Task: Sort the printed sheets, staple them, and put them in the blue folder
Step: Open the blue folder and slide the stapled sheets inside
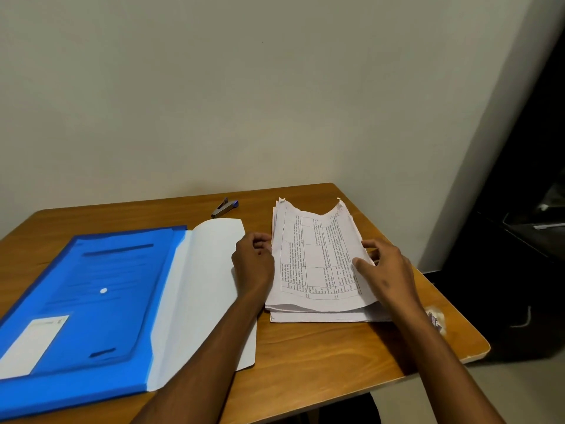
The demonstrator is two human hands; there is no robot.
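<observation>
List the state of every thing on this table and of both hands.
Folder: lying flat, flap open.
Sheets: stacked, top sheets bowed up, not in the folder.
Stapler: lying untouched near the wall.
Left hand: grips the stack's left edge.
Right hand: holds the stack's right edge.

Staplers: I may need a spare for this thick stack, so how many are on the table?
1. The stapler lies near the table's far edge, by the wall, beyond the open blue folder and left of the printed sheets. No other shows.
</observation>
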